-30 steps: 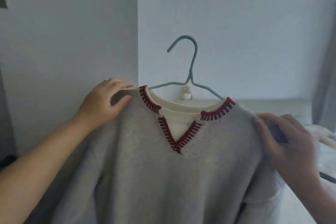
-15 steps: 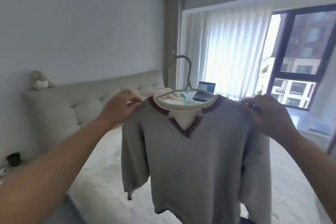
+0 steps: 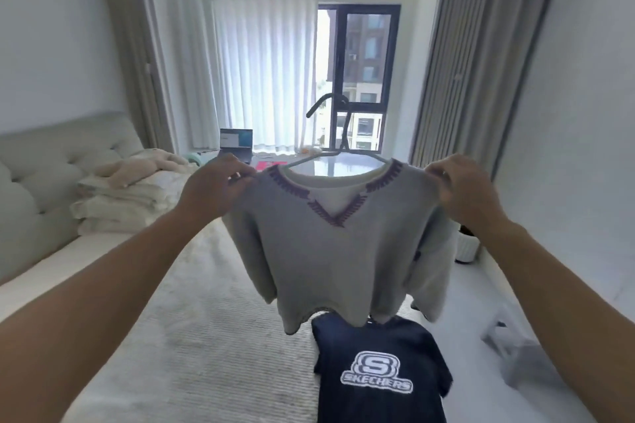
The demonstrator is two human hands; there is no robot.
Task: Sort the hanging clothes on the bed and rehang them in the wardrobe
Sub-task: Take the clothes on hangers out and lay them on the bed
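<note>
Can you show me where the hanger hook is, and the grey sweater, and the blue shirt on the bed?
hanger hook (image 3: 328, 100), head view, top of its curve.
grey sweater (image 3: 340, 257), head view, middle of its chest.
blue shirt (image 3: 378, 371), head view, its white logo.

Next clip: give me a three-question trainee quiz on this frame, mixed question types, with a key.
1. True or false: the sweater is lying flat on the bed.
2. Multiple choice: what lies on the bed below the sweater's hem? A) a dark T-shirt B) a red towel C) a pair of shoes
3. Fill in: the left hand and right hand each grip one ___ of the sweater, which sits on a hanger.

Key: 1 false, it is held up in the air; 2 A; 3 shoulder.
</note>
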